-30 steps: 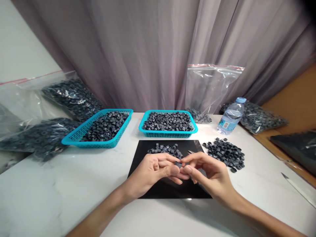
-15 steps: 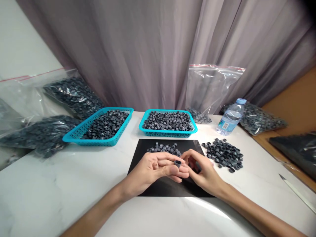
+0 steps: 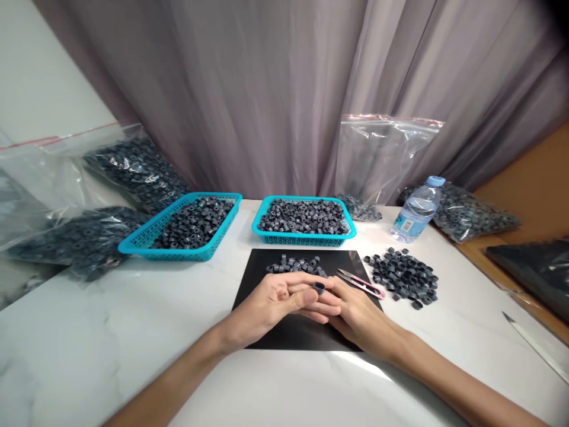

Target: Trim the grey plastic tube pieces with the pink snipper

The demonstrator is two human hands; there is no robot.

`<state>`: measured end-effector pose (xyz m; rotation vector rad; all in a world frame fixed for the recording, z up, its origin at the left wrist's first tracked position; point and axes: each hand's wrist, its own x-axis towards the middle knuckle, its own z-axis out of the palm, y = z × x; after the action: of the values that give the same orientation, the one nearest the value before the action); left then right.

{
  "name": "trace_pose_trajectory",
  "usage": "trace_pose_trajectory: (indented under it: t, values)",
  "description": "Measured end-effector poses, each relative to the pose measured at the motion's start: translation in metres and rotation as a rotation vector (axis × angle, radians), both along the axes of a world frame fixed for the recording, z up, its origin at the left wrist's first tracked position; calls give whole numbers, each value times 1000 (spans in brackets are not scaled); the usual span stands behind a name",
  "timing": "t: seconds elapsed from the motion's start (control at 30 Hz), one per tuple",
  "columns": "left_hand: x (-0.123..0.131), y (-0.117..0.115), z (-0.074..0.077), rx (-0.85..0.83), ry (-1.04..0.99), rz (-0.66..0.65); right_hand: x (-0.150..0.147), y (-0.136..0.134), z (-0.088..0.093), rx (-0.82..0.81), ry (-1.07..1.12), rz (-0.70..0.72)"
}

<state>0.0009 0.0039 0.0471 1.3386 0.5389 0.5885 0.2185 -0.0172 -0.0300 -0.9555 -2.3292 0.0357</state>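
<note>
Left hand: grasping a small dark cap between thumb and fingers, its open end upward, above a black mat; right hand: against the left fingers, fingertips hidden, grip impossible to tell; pink-handled snips: across the mat's right edge; loose dark pieces: heaped on the tabletop, right of the mat.

Two hands, one held piece, two baskets, two heaps, one mat, one bottle, one snipper, one pointed tool, at least four bags
</note>
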Motion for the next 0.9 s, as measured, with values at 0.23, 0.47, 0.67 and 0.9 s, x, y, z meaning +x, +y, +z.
trace_pose_trajectory:
  t: [0.23, 0.47, 0.67, 0.9]
  values:
    - [3, 1, 0, -22, -8, 16, 1, -3, 2, -89, 5, 25]
    - [3, 0, -2, -36, -25, -3, 0, -3, 0, -152, 28, -33]
    - [4, 1, -5, -64, -51, -31, 0, -2, -1, -87, 52, -29]
    - [5, -2, -3, -91, -76, -44, 3, -2, -7, -147, 81, -26]
